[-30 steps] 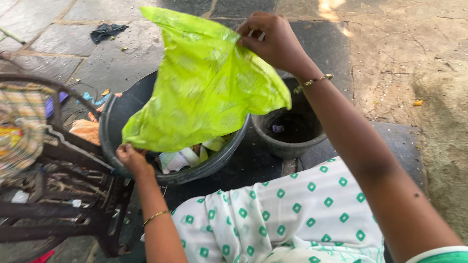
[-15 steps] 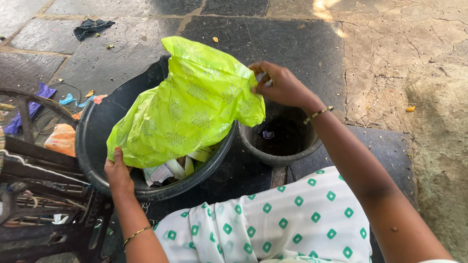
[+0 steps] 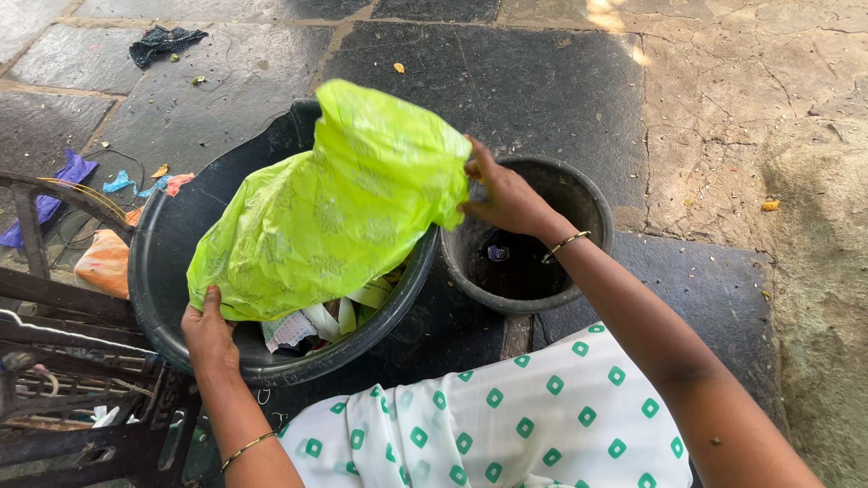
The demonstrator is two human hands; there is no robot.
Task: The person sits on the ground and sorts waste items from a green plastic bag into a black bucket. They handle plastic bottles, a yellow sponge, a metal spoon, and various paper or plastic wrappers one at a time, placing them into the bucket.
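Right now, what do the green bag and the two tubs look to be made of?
Green bag: thin plastic film, glossy, crinkled, slightly see-through. Large black tub: apparently moulded plastic, smooth with a dull sheen. Small tub: likely plastic or rubber, matte and scuffed; hard to tell.

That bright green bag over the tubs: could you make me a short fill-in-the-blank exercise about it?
1. The plastic bag is held by ___ hands.
2. The right hand wears a thin ___ at the wrist.
3. The large black tub under the bag stands to the ___ of the smaller bucket.

Missing words: two; bangle; left
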